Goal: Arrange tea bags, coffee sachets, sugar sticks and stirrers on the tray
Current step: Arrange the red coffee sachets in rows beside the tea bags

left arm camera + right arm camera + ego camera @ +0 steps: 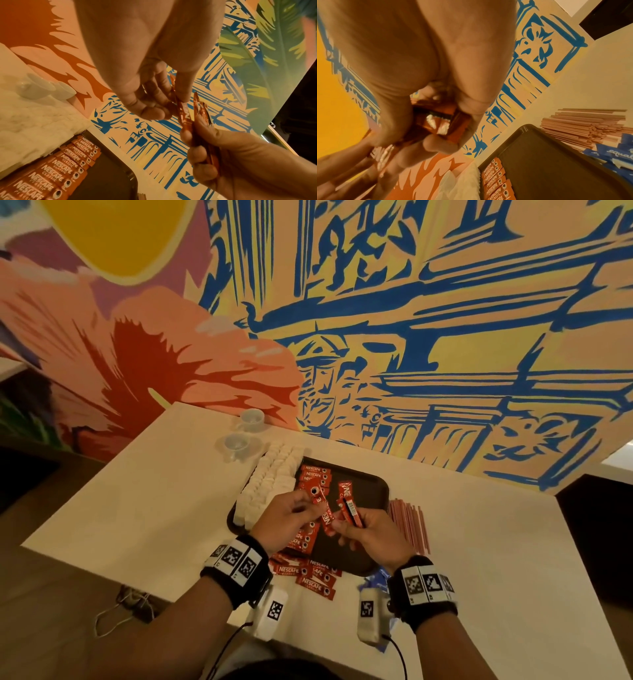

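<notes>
A dark tray [373,494] sits on the white table, with a row of white tea bags [270,484] on its left and red coffee sachets [317,474] lined up beside them. Above the tray my left hand [291,517] pinches one red coffee sachet [325,513] by its top end. My right hand [368,534] grips a small bundle of coffee sachets [347,503] and touches the lower end of that same sachet. In the left wrist view the pinched sachet [183,113] runs down into the right hand [223,155]. The right wrist view shows the bundle [440,121] inside curled fingers.
Loose coffee sachets [308,575] lie on the table in front of the tray. Pink stirrers [409,522] are piled right of it, with blue sugar packets [618,155] nearby. Two white cups [239,436] stand at the back by the painted wall.
</notes>
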`<act>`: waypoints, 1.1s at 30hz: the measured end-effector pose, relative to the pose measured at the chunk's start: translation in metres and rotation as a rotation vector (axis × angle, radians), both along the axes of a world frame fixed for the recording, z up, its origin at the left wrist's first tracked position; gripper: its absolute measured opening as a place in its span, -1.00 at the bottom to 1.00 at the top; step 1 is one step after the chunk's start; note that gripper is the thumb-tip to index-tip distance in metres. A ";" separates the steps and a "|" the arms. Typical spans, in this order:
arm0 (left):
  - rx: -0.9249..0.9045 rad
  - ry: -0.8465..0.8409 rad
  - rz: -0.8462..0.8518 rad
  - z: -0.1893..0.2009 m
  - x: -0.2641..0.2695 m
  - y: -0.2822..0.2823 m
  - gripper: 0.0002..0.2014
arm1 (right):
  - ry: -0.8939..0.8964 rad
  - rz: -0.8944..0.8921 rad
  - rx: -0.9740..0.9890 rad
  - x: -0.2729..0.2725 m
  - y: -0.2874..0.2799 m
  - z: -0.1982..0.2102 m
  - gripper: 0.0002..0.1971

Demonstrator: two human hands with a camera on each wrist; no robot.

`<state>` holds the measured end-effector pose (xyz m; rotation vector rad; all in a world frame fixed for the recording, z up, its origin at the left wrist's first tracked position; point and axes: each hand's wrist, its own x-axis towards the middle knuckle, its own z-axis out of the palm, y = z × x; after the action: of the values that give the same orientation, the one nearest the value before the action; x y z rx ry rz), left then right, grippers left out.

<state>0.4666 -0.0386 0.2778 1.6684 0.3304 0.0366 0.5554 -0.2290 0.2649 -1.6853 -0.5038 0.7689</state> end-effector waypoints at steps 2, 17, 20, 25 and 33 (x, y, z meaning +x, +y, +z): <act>0.036 0.026 -0.018 -0.004 0.002 0.006 -0.72 | -0.018 -0.075 -0.014 0.002 0.002 -0.003 -0.86; 0.381 0.260 -0.439 -0.021 0.020 0.034 -0.73 | 0.114 0.028 -0.193 0.026 0.030 -0.022 -0.69; 0.444 0.198 -0.419 -0.022 0.028 0.046 -0.61 | 0.119 -0.068 -0.211 0.036 0.034 -0.025 -0.71; 0.642 0.136 -0.418 -0.021 0.047 0.057 -0.60 | 0.138 -0.114 -0.262 0.048 0.042 -0.025 -0.69; 0.902 0.174 -0.442 -0.064 0.076 0.076 -0.67 | 0.406 -0.308 -0.302 0.056 0.041 -0.032 -0.71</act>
<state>0.5423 0.0374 0.2142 2.6168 0.0530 -0.3372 0.6118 -0.1882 0.2328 -1.7635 0.1593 0.9593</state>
